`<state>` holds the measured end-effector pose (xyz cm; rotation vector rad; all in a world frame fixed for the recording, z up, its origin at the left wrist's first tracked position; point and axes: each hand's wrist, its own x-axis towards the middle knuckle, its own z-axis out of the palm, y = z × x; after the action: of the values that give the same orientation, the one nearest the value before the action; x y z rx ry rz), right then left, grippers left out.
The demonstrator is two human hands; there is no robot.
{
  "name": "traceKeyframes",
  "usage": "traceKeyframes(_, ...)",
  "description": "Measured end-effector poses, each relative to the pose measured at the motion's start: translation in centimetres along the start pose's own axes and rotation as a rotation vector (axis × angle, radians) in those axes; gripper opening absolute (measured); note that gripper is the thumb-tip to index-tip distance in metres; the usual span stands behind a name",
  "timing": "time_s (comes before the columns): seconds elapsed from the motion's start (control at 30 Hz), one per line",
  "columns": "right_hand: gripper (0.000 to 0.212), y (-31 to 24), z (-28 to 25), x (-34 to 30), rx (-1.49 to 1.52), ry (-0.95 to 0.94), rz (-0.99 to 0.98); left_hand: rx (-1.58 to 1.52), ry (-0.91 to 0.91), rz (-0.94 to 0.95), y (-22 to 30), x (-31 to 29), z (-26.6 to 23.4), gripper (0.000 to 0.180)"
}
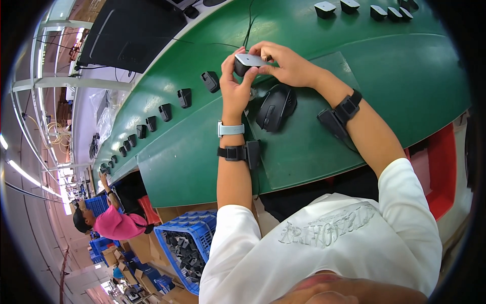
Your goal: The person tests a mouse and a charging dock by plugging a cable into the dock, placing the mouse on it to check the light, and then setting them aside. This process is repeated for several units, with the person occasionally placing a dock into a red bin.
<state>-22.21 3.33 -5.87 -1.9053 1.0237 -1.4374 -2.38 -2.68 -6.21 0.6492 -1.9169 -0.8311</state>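
Note:
Over the green table, both my hands are closed round a small black wedge-shaped device with a silver top (248,60). My left hand (235,91) grips it from the left, thumb against its near side. From the right, my right hand (289,65) pinches its other end, fingers bent over it; whatever lies under those fingertips is hidden. Just below my hands lies a black computer mouse (276,107). Nearest to my left hand on the table is a black housing (210,81).
More black housings (185,98) run in a line toward a co-worker in pink (119,223). Several silver-topped devices (325,9) stand at the far right. A black monitor (132,33), a blue crate (202,228) of black parts and a red bin (445,172) surround the table.

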Motion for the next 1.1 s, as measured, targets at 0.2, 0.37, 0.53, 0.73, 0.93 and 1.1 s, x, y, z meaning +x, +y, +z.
traceKeyframes(0.2, 0.031, 0.3, -1.6, -0.3, -0.019, 0.036, 0.223, -0.142, 0.098, -0.034, 0.1, 0.0, -0.2, 0.058)
traceKeyframes(0.37, 0.032, -0.1, -1.6, 0.0, -0.021, 0.005, 0.232, -0.082, 0.045, -0.009, -0.1, -0.2, -0.5, 0.058)
traceKeyframes(0.53, 0.026, -0.4, -0.7, 0.0, -0.065, -0.002, 0.141, -0.023, 0.002, 0.021, 0.9, -0.2, -0.6, 0.061)
traceKeyframes(0.73, 0.023, 0.3, -0.7, -0.1, -0.174, -0.002, 0.056, 0.141, -0.061, 0.092, 0.7, -0.1, -0.7, 0.059)
traceKeyframes(0.93, 0.020, 1.2, -0.2, -0.2, -0.217, 0.012, 0.122, 0.322, -0.097, 0.145, 1.2, -0.3, 0.3, 0.059)
traceKeyframes(1.1, 0.019, 0.6, -0.2, 0.1, -0.174, -0.001, 0.200, 0.408, -0.120, 0.205, 1.0, -0.3, 0.0, 0.061)
